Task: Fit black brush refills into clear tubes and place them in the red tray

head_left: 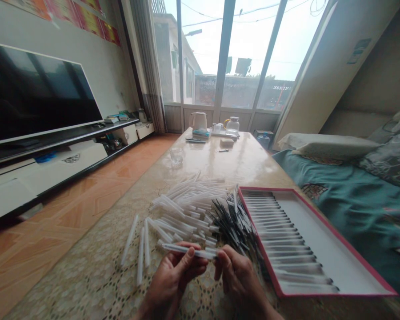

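Note:
A slim translucent white tube (186,250) lies level between my two hands. My left hand (175,273) is closed on its left part, thumb on top. At the right end the fingertips of my right hand (238,271) pinch the tube, where something dark shows; its exact shape is hidden. Just beyond my hands spreads a loose pile of similar tubes (183,209), with several more tubes (141,255) lying apart on the left. Beside the pile is a heap of thin black-and-white sticks (231,222).
On the right, a red-rimmed shallow box (346,240) holds a row of dark-ended tubes (286,249). Farther along the patterned table (96,275) stand a drinking glass (176,158), a kettle (199,121) and a glass jug (232,126). A teal-covered seat (340,191) borders the right side.

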`<state>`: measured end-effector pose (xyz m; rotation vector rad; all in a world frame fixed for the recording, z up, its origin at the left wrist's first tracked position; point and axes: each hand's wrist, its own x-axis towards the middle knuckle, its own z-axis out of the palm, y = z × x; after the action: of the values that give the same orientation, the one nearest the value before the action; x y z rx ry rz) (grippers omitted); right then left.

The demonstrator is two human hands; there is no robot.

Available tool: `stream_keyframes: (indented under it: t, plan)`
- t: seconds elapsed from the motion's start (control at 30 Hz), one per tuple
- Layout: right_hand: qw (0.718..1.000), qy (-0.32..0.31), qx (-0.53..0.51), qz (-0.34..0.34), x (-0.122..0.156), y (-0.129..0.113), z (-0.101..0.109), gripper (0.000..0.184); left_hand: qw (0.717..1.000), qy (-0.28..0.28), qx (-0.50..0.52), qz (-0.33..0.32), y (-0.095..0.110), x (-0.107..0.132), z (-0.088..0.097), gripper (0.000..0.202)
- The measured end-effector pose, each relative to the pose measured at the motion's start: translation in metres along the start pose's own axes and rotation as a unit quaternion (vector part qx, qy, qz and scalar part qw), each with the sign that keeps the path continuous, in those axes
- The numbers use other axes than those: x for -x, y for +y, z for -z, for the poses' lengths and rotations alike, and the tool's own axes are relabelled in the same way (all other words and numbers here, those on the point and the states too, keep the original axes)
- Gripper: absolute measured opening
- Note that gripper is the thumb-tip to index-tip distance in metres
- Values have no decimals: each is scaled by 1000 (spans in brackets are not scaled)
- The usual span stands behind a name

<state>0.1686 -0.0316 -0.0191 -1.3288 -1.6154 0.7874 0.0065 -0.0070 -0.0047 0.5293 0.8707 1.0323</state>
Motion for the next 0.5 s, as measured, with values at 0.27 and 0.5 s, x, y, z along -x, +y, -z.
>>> stream_keyframes:
  t: [0.27,0.5]
  plan:
    - [999,-22,25,8,0,-3,3,37,1000,-2,1,1,0,-2,1,17]
    - [999,-11,32,8,0,-1,3,29,1000,-2,4,-2,1,-1,0,18]
